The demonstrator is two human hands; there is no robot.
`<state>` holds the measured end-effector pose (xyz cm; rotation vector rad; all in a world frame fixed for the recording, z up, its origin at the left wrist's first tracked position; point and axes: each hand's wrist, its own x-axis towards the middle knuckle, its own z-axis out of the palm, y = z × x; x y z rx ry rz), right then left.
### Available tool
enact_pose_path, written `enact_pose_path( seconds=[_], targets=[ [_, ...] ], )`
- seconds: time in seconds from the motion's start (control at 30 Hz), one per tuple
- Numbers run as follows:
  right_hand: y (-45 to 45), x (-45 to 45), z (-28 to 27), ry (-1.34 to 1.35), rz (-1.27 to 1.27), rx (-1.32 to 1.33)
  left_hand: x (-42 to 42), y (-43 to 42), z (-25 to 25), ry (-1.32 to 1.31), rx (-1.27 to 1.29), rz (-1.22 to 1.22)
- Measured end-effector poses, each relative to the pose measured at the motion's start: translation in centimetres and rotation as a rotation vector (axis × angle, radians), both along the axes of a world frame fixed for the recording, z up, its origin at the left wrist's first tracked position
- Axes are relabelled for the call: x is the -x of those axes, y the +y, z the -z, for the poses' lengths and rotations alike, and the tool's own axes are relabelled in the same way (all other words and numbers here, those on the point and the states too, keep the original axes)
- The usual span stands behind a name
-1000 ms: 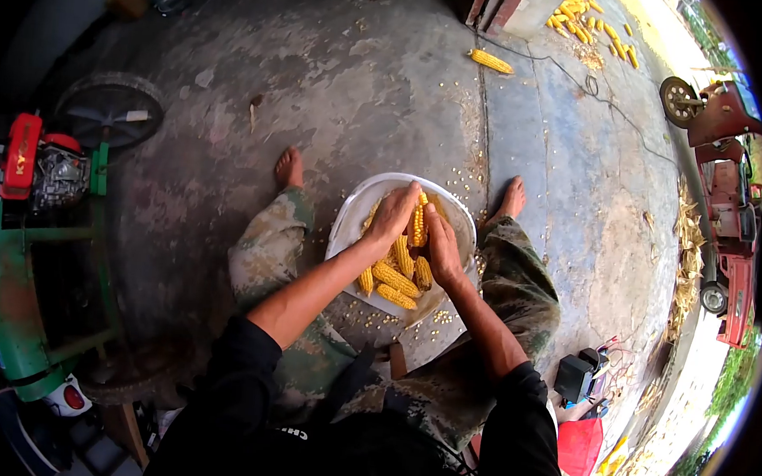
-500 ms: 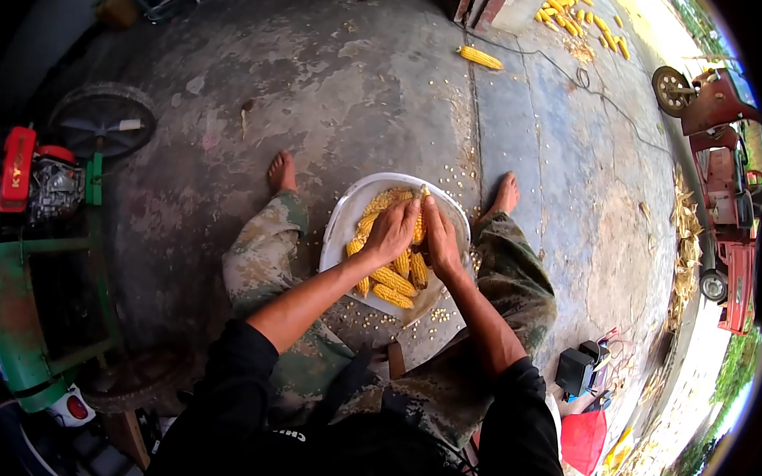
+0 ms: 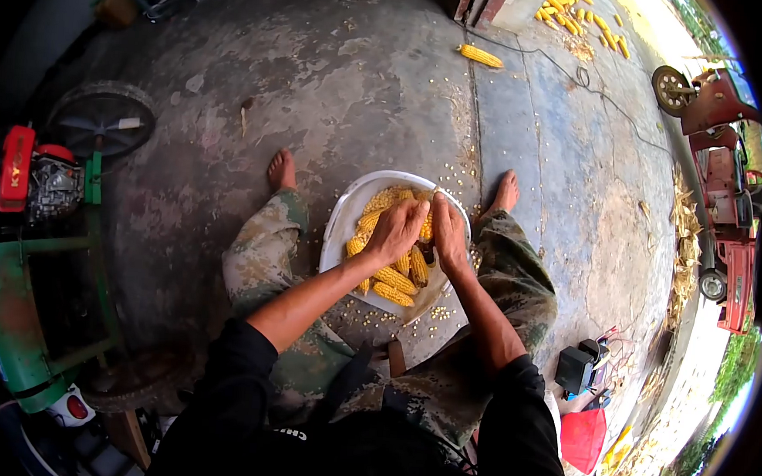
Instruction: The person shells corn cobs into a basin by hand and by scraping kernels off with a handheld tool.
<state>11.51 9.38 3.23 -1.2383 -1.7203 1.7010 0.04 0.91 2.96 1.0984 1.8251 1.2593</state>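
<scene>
A white basin (image 3: pixel 336 228) stands on the floor between my feet with several yellow ears of corn (image 3: pixel 393 280) in it. Over its far part, my right hand (image 3: pixel 448 235) is closed around an ear of corn (image 3: pixel 426 230) whose tip pokes out past the fingers. My left hand (image 3: pixel 398 231) is on the left side of that same ear, fingers curled against it. Both hands cover much of the ear, so its full length is hidden.
Loose kernels (image 3: pixel 379 318) are scattered around the basin. A single ear (image 3: pixel 480 56) lies farther off, near a cable (image 3: pixel 583 78). A green machine with a red engine (image 3: pixel 16 169) stands left; a black box (image 3: pixel 574 372) and red three-wheeler (image 3: pixel 722 167) are right.
The held ear and my right hand have shifted slightly right, its tip leaning that way. My left hand has moved a little right with them, its fingers more curled.
</scene>
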Motion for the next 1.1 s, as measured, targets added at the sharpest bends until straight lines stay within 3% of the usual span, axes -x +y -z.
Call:
enact_pose_path(
  seconds=[0.33, 0.57, 0.67, 0.77, 1.1],
  targets=[
    [-0.3, -0.1, 2.9, -0.124, -0.027, -0.179, -1.4, -0.2, 1.2, 0.230, -0.002, -0.040],
    [0.1, 0.0, 1.2, -0.202, -0.023, -0.161, -1.0, -0.4, 2.1, 0.215, -0.079, -0.075],
    [0.6, -0.1, 1.0, -0.117, 0.038, -0.131, -0.9, -0.5, 0.2, -0.029, 0.076, 0.013],
    [1.0, -0.5, 2.0, -0.148, 0.006, -0.053, -1.9, -0.6, 0.9, 0.036, 0.003, 0.039],
    [0.6, -0.6, 1.3, -0.218, -0.084, -0.189, -1.6, -1.1, 2.3, 0.107, -0.007, 0.115]
  ],
)
